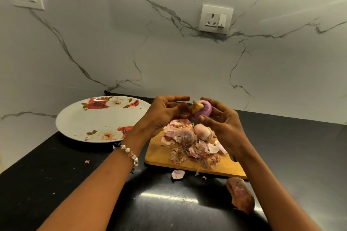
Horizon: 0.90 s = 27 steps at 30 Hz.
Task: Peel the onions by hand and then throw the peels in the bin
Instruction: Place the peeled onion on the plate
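Holding a nearly bare onion (202,110) in the right hand (223,125), left hand (165,112) spread, two onions (193,135) unpeeled, peels (189,153) unbinned.

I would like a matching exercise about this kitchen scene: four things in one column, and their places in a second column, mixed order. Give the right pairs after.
Things
1. purple onion
2. flowered plate
3. heap of peels
4. bead bracelet

Places
A. on the wooden cutting board
B. on the left wrist
C. held in the right hand, above the board
D. on the black counter, left of the board

Pairs: 1-C, 2-D, 3-A, 4-B
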Tool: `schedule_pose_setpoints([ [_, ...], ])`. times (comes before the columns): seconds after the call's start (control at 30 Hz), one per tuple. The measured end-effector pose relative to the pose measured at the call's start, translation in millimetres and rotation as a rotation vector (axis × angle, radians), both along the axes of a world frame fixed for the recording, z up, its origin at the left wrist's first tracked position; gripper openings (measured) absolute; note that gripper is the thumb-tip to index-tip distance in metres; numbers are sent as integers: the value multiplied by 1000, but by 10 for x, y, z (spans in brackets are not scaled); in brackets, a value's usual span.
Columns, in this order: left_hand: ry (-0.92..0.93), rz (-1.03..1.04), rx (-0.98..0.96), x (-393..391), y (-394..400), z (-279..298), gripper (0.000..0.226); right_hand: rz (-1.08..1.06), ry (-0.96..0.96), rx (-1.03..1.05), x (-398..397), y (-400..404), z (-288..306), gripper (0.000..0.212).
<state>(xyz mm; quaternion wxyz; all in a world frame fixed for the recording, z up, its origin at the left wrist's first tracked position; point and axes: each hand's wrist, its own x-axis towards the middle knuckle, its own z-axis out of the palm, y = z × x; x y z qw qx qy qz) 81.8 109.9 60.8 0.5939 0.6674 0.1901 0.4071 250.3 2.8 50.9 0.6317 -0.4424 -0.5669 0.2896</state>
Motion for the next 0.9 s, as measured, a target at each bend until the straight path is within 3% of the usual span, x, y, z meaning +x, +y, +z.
schedule_pose_setpoints([
  [0.17, -18, 506, 169, -309, 66, -20, 25, -27, 17, -113, -183, 10, 63, 64],
  [0.3, 21, 753, 385, -792, 94, -112, 26, -35, 51, -222, -531, 132, 153, 66],
  [0.47, 76, 1033, 467, -1363, 191, -238, 24, -57, -172, -289, -1055, 554, 199, 61],
  [0.57, 96, 1105, 457, -1474, 260, -289, 24, -150, -372, -323, -1294, 880, 162, 65],
  [0.77, 214, 1086, 527, -1422, 295, -310, 21, -242, -591, -411, -1583, 1288, -58, 65],
  [0.9, 226, 1111, 509, -1440, 300, -313, 21, -196, -804, -448, -1654, 1346, -92, 82],
])
